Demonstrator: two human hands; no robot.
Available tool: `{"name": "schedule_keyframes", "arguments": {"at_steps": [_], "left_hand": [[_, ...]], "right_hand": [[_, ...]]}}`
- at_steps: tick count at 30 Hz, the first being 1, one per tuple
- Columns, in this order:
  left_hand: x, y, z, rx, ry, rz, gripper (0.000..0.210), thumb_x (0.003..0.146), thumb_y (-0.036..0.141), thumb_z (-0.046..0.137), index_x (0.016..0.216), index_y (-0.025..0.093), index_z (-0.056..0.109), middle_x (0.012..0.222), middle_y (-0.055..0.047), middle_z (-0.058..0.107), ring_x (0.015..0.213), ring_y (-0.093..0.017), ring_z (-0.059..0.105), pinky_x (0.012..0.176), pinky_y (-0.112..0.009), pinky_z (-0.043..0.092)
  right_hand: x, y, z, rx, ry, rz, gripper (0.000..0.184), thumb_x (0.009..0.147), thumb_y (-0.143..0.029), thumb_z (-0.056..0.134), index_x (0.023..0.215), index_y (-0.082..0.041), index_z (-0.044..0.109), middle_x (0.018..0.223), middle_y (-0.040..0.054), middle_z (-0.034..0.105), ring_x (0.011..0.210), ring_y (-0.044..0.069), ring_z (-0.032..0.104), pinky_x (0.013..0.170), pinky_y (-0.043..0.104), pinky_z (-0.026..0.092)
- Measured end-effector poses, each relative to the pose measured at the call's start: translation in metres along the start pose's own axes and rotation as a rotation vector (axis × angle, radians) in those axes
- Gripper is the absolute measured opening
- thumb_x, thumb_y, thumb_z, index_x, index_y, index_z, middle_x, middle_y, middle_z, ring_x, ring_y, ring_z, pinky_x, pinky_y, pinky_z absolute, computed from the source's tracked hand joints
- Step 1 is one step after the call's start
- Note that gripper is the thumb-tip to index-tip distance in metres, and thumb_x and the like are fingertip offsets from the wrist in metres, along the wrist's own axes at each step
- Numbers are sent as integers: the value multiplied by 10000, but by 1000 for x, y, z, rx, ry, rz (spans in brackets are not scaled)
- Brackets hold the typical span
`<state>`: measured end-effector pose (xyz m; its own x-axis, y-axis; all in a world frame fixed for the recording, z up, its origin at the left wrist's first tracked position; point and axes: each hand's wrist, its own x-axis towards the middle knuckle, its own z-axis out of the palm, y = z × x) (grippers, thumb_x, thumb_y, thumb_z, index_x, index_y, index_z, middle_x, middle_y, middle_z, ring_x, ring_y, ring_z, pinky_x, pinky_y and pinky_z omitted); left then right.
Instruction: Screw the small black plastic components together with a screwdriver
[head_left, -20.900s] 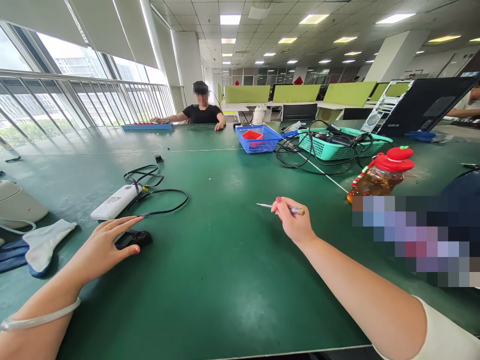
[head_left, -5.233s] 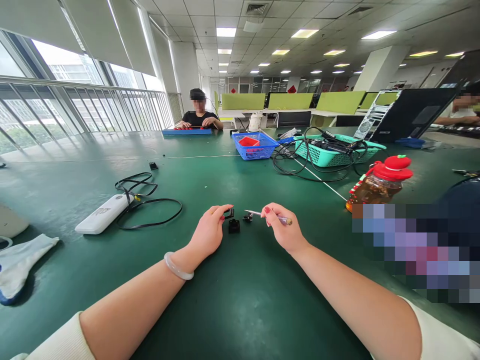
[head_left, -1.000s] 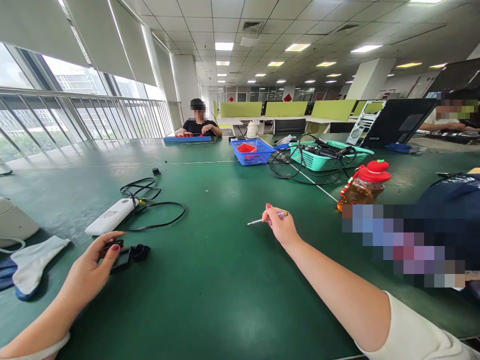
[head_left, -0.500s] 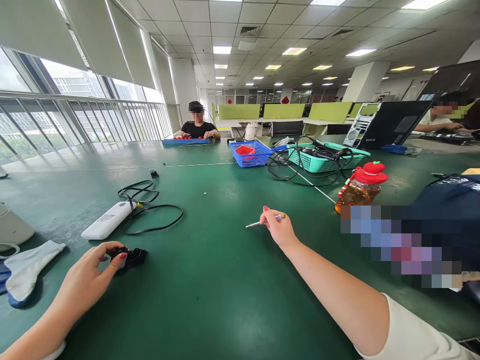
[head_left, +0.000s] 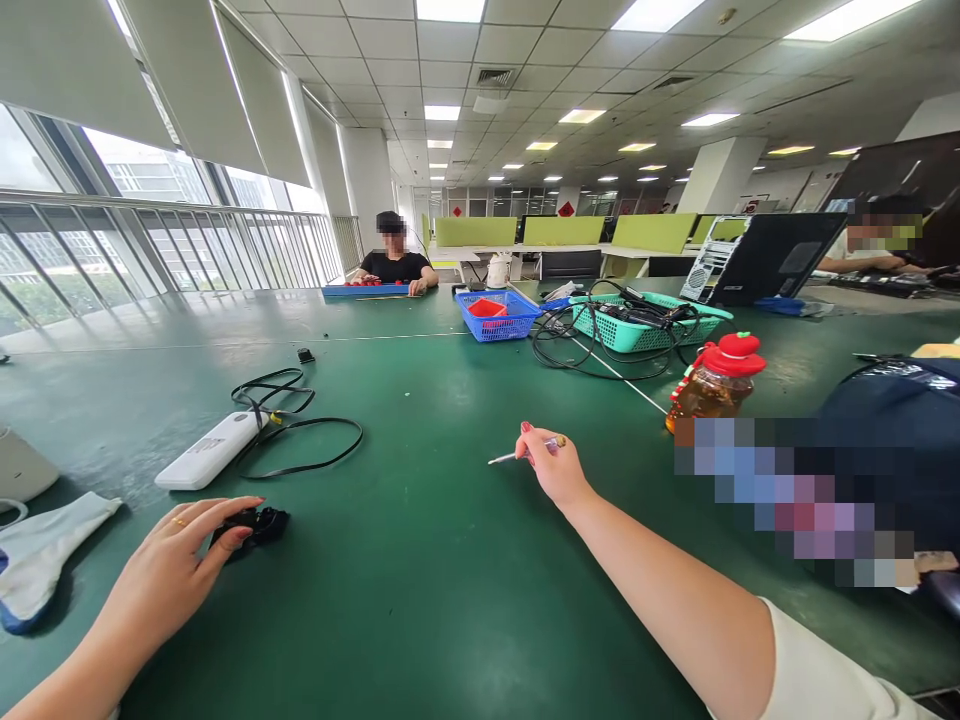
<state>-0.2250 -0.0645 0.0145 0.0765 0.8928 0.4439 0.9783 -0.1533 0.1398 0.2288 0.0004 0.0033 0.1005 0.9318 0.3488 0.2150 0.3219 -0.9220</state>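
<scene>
My left hand [head_left: 166, 560] is at a small black plastic object [head_left: 262, 526] on the green table. Its thumb and fingers lie on either side of the object, which they partly cover; its exact kind does not show. The fingers look straight rather than curled. My right hand [head_left: 553, 464] pinches a small screwdriver [head_left: 504, 459] by its handle, above the table's middle. The thin metal shaft points left. The two hands are well apart.
Left of centre lie a white power bank [head_left: 206, 452] and a black cable [head_left: 334, 468]. A glove [head_left: 52, 560] is at far left. A blue basket [head_left: 499, 328], a green basket [head_left: 637, 338] and a red-lidded bottle [head_left: 712, 390] stand beyond. A person [head_left: 394, 265] sits at the far end.
My left fingers have straightened over the black object, which stays on the table. My right hand keeps its hold on the screwdriver. The view has tilted slightly upward.
</scene>
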Motion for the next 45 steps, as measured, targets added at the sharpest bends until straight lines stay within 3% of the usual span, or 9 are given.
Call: {"name": "schedule_keyframes", "arguments": {"at_steps": [7,12,23,34,40,45], "left_hand": [[-4,21,-7,265,132,117,563,918,577,286,1124,247,693,969,-99,729,956,-313,624,834,-419,425],[-4,26,-6,303,78,171,587,943,571,251,1119,239,702,970,-85,749,956,-310,624,815,-411,405],[-2,28,-6,287,50,134,602,935,575,242,1121,236,704,993,-83,751,967,-303,631,805,-410,418],[3,23,0,184,-75,121,468,874,535,393,1109,273,703,1107,-86,724,974,-307,652,862,-422,450],[3,21,1,175,-41,132,459,883,541,390,1097,289,709,1132,-77,718,1052,-301,612,881,-411,441],[4,16,4,126,-77,52,512,889,562,350,1128,271,697,1063,-92,726,1022,-294,624,889,-415,455]], "right_hand": [[-1,1,0,-11,-1,12,612,834,-711,485,511,-197,559,484,-24,348,477,124,352,486,279,271],[-1,1,0,-3,4,14,603,824,-707,499,508,-197,561,487,-25,351,478,123,353,478,278,266],[-1,1,0,-26,-2,4,617,830,-722,471,509,-201,551,480,-24,335,474,127,348,483,280,266],[-1,0,0,-19,5,9,596,828,-697,492,499,-203,548,484,-23,342,484,129,353,492,280,276],[-1,2,0,-9,18,-5,597,827,-700,501,504,-201,556,500,-19,372,491,127,369,488,277,285],[-1,2,0,-21,11,-6,606,826,-710,492,501,-202,557,490,-18,366,482,127,367,477,278,276]]}}
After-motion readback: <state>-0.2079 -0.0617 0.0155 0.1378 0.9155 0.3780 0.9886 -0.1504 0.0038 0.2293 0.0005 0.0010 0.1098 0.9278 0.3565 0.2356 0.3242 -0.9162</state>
